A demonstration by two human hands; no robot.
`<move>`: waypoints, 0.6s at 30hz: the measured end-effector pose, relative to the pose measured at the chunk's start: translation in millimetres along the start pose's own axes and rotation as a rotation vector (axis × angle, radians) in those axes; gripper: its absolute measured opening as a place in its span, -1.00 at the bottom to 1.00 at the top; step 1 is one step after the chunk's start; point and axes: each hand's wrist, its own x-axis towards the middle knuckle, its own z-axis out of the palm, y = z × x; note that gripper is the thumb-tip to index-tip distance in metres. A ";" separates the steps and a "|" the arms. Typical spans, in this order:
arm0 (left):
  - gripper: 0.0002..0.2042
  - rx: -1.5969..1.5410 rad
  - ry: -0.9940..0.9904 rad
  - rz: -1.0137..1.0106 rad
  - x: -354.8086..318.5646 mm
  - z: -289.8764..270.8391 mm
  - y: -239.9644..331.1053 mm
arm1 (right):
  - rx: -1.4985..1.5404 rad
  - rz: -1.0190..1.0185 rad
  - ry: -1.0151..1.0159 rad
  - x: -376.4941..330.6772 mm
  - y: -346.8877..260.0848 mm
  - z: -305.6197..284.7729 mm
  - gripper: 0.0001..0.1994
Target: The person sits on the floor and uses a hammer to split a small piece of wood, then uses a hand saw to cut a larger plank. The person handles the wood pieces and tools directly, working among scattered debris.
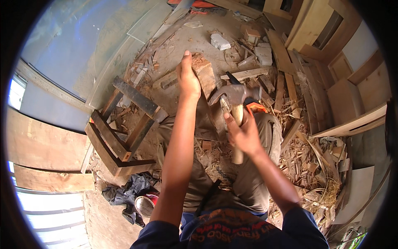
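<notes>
My left hand (188, 79) is closed on the far end of a rough, thick wooden plank (204, 74), thumb up along its edge. The plank runs back toward my lap between my knees, its near part partly hidden by my right hand. My right hand (244, 135) is wrapped round the pale wooden handle of a claw hammer (237, 94), close under the grey metal head. The head sits just right of the plank; whether they touch I cannot tell. A small wood-coloured piece (225, 104) shows between the hammer head and my right thumb; what it is, I cannot make out.
A dark wooden frame (120, 155) stands at the left. A black and orange item (256, 108) lies beyond my right knee. Wood chips (306, 166), offcuts and white rubble (219, 41) litter the floor. Wooden panels (348, 95) line the right. A red-sided can (145, 205) sits by black plastic.
</notes>
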 end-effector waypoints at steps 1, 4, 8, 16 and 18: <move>-0.56 0.005 -0.063 0.046 -1.0 1.2 -1.1 | 0.014 -0.076 0.102 -4.7 13.5 12.6 -0.75; -0.57 -0.017 -0.093 0.008 -1.6 2.2 -1.8 | 0.079 -0.319 0.266 -3.3 48.7 37.2 -0.79; -0.57 0.012 -0.051 0.044 2.6 -1.1 1.5 | 0.039 -0.473 0.387 12.2 78.0 53.9 -0.79; -0.60 0.135 0.153 0.190 22.1 -2.8 18.8 | -0.004 -0.435 0.235 53.4 59.5 51.7 -0.74; -0.60 0.009 0.124 0.123 28.0 -4.2 19.9 | -0.150 -0.365 0.141 50.3 42.3 35.0 -0.72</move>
